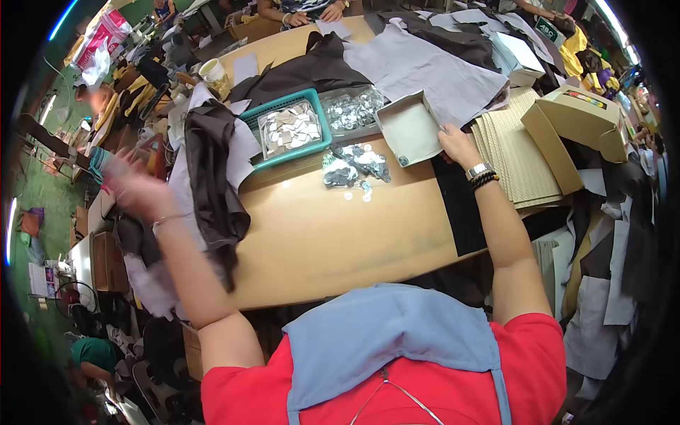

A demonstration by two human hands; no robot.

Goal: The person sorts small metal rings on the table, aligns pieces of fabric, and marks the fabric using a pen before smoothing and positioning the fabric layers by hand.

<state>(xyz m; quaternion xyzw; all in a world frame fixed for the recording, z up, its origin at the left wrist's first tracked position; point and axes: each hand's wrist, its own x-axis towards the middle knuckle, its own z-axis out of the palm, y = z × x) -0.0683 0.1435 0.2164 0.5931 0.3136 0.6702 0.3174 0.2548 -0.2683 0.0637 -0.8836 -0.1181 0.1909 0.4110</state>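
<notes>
My right hand (457, 145) grips the near right side of a shallow, pale open box (411, 131), with a small dark disc in its near corner. My left hand (138, 188) is stretched out to the left, blurred, beside dark and grey cloth (212, 163); its fingers are too smeared to read. Between my hands, a teal basket (249, 167) holds a tray of small white and brown pieces (290, 129). Next to it lies a grey tray of round buttons (350, 111). Nearer me, a clear bag of dark and white buttons (355, 166) rests on the wooden table (340, 248).
Textured beige sheets (513, 149) and an open cardboard box (581, 124) stand at the right. Dark cloth (304, 74) and light grey cloth (425, 67) cover the table's far side. Across the table are another person's hands (312, 15). A cup (211, 69) stands at the far left.
</notes>
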